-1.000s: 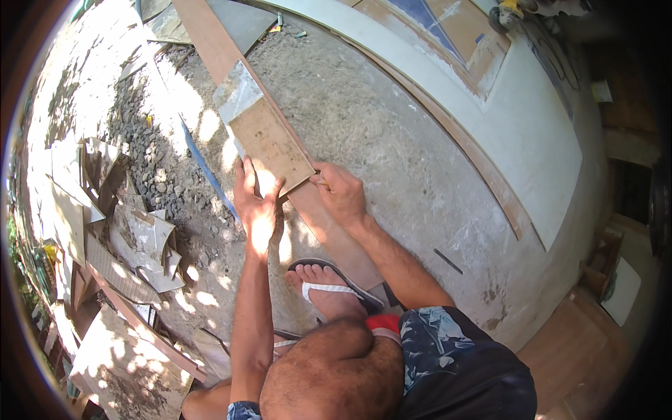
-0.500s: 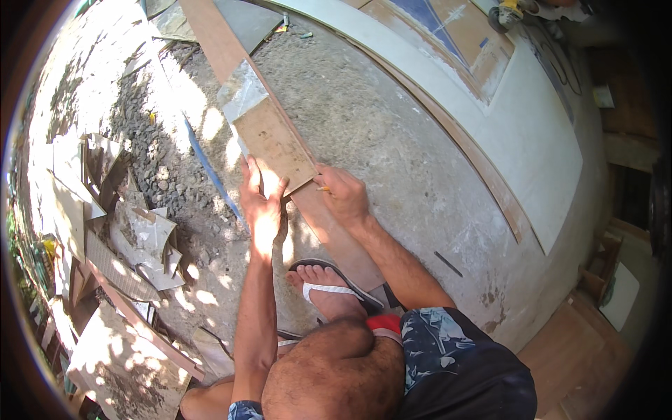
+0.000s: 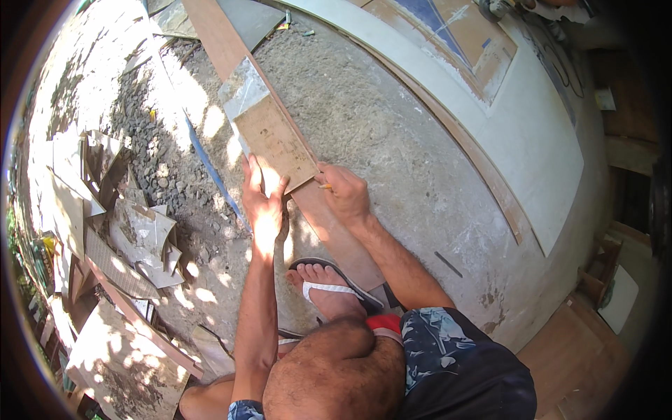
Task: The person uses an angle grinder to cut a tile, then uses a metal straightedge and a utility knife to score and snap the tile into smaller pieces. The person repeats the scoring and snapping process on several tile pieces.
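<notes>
Tile [image 3: 274, 142]: lies flat on the plank [image 3: 323, 229], which rests on the floor [image 3: 409, 189]. The tile's near right corner sits at the plank's right edge; a grey sheet [image 3: 245, 85] shows past its far edge.

Left hand [image 3: 264, 207]: holds the tile at its near left corner, fingers extended along the left edge, thumb at the near edge. Right hand [image 3: 346, 197]: fingers closed narrowly on a pencil [image 3: 325, 187], beside the tile's near right corner. Only a short length of the pencil is visible.

Change from the earlier frames: the tile and both hands appear slightly farther right, together with the plank's far end. Grip and tile seating are unchanged. The foot [image 3: 329, 297] remains at the plank's near end. At upper right, the yellow part of the power tool [image 3: 494, 8] is no longer visible.
</notes>
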Motion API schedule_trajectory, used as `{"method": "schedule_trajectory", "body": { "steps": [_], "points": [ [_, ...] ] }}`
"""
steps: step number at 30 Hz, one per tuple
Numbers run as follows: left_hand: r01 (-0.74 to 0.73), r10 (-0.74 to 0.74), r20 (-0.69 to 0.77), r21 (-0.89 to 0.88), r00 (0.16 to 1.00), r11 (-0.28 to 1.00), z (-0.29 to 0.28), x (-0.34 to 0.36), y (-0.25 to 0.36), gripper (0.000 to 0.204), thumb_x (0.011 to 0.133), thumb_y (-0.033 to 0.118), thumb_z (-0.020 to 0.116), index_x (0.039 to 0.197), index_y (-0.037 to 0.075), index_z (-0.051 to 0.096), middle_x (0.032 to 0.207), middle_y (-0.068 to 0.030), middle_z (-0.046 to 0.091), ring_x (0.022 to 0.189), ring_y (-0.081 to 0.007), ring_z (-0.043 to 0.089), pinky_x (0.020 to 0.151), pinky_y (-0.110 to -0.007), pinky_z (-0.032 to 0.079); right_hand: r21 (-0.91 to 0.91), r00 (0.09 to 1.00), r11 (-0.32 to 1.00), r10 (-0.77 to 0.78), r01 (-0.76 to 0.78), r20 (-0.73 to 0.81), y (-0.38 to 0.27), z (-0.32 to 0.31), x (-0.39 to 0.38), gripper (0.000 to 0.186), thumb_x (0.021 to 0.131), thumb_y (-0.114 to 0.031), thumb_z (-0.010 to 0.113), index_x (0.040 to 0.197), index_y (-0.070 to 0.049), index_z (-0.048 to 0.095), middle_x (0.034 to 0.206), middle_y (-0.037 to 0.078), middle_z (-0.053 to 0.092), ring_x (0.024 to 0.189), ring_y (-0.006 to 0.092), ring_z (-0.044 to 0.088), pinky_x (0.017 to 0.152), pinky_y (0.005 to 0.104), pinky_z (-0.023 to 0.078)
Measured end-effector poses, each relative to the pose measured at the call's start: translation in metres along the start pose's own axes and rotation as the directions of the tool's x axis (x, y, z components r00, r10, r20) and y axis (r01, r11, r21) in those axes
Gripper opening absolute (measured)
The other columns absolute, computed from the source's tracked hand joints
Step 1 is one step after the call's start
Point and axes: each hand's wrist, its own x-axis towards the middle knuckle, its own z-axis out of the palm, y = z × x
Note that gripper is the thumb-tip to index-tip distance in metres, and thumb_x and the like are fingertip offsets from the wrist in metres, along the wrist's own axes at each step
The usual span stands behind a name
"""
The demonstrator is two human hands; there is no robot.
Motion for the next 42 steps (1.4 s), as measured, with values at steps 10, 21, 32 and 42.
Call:
{"method": "schedule_trajectory", "body": {
  "steps": [10,21,32,42],
  "points": [
    [0.099,-0.100,-0.007,-0.085,0.995,0.991,-0.017,0.011,0.006,0.085,0.091,0.008,0.085,0.165,0.001,0.043,0.158,-0.0226,0.054,0.134,-0.0257,0.061,0.112,-0.036,0.052,0.052,0.995,0.993,0.104,-0.104,0.015,-0.005,-0.001,0.001,0.023,0.089,-0.002,0.080,0.112,-0.004,0.076,0.104,0.015,0.080,0.086,0.0321,0.078,0.071,0.0401,0.061],
    [0.265,-0.265,-0.015,0.090,0.964,0.960,-0.030,0.041,0.020,0.107,0.084,0.023,0.096,0.167,-0.004,0.034,0.109,-0.0162,0.079,0.096,-0.0188,0.077,0.078,-0.033,0.063,0.015,0.987,0.988,0.153,-0.154,0.045,-0.009,-0.001,0.001,0.016,0.091,-0.006,0.083,0.105,-0.003,0.074,0.101,0.009,0.081,0.067,0.0218,0.067,0.064,0.0355,0.054],
    [0.441,-0.385,0.220,-0.348,0.896,0.828,-0.034,0.053,-0.014,0.075,0.080,0.018,0.098,0.134,-0.018,0.059,0.103,-0.0185,0.079,0.085,-0.0176,0.077,0.073,-0.029,0.062,-0.039,0.982,0.983,0.182,-0.180,0.046,-0.018,-0.010,0.014,0.015,0.098,-0.014,0.078,0.106,-0.004,0.071,0.084,0.012,0.071,0.071,0.0291,0.070,0.064,0.0406,0.053],
    [0.429,-0.395,0.181,-0.230,0.901,0.874,-0.032,0.061,-0.016,0.048,0.078,0.013,0.096,0.112,-0.015,0.075,0.099,-0.0186,0.081,0.084,-0.0198,0.078,0.073,-0.033,0.062,-0.220,0.924,0.968,-0.027,0.119,0.383,-0.027,-0.002,0.174,0.018,0.106,-0.017,0.067,0.118,-0.004,0.071,0.083,0.014,0.072,0.071,0.0264,0.068,0.068,0.0420,0.052]
  ]
}}
